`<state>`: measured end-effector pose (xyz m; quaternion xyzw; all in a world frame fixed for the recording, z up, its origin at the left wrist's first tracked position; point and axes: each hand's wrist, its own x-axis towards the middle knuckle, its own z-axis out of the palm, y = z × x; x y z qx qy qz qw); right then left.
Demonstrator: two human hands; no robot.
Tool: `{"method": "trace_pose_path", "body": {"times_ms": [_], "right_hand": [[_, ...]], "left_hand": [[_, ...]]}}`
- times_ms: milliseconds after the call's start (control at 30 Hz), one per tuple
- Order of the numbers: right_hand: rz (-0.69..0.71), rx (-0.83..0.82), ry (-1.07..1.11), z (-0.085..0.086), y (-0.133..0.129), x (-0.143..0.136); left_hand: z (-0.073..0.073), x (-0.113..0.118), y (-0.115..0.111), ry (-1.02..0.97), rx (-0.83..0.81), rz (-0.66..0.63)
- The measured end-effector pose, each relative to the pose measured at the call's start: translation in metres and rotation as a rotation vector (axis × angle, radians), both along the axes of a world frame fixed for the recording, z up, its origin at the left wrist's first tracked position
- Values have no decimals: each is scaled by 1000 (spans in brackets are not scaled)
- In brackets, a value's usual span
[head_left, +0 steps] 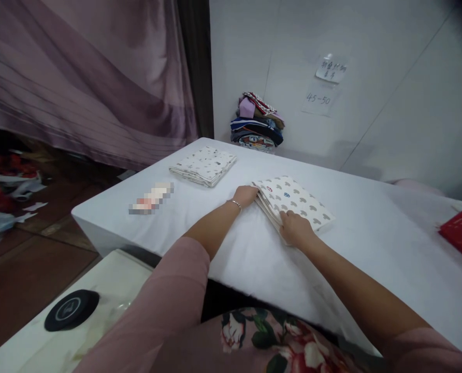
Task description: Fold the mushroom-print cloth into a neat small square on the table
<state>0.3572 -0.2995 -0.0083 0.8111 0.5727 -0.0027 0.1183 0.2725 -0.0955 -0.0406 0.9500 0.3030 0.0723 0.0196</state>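
On white tbl, L hand & R hand, slightly apart, both grip near side of folded cloth.

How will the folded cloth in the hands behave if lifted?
The folded cloth is probably floppy, since it looks like fabric. Its layers, showing along the near edge, may slip apart unless pinched together. Its flat shape makes rolling unlikely.

Near folded cloth: laid on the table, right of centre.
Far folded cloth: laid on the table, left of centre.
Cloth pile: seen at upper centre.
Curtain: hung at upper left.
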Motion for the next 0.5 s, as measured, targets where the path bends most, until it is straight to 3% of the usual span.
{"method": "trace_pose_path", "body": {"times_ms": [167, 267, 333, 500], "right_hand": [[7, 60, -81, 12, -1, 14], [-7, 162, -195, 21, -3, 24], [53, 152, -235, 17, -5, 24], [198, 49, -200, -13, -11, 7]], "left_hand": [[4, 7, 2, -75, 23, 28], [-2, 7, 2, -95, 18, 34], [-9, 6, 2, -80, -3, 34], [-19, -1, 8, -62, -60, 42]]}}
